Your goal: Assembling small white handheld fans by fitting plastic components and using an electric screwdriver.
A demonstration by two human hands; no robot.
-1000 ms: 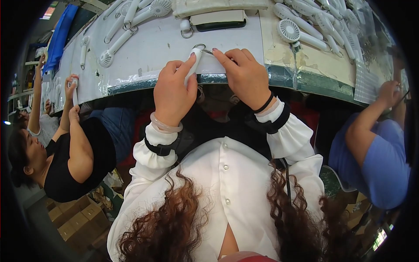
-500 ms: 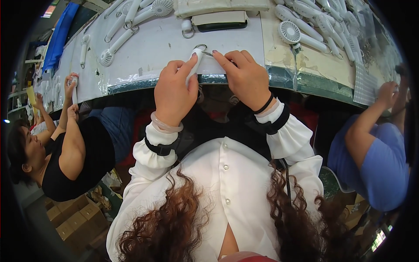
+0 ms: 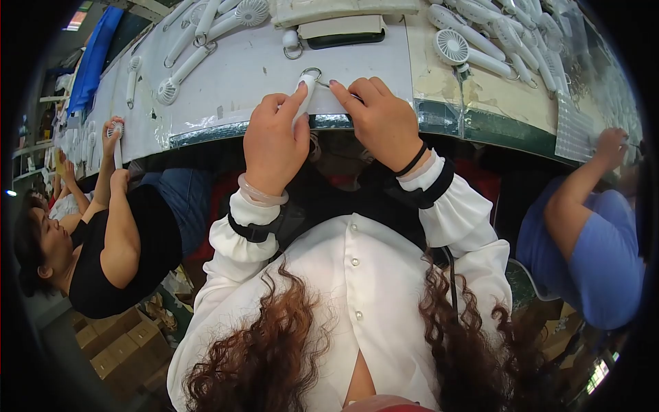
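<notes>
White handheld fans (image 3: 452, 47) crowd the worktable's (image 3: 233, 89) far right; a cream-topped black pad (image 3: 345, 34) sits beyond the hands. The smooth, rounded white handle (image 3: 307, 95), metal ring (image 3: 311, 68) at its end, slants over the table's edge, pinched in the left hand's (image 3: 276, 144) closed fingers. The right hand's (image 3: 384, 123) curled fingers grip a thin metal-tipped tool (image 3: 323, 84) near the ring.

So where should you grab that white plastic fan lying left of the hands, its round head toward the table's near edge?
I'd try the middle of the white plastic fan's slim, straight handle, coming down from its right, since another white fan lies on its left. The round, grilled head is wider, so probably clumsier to hold.
</notes>
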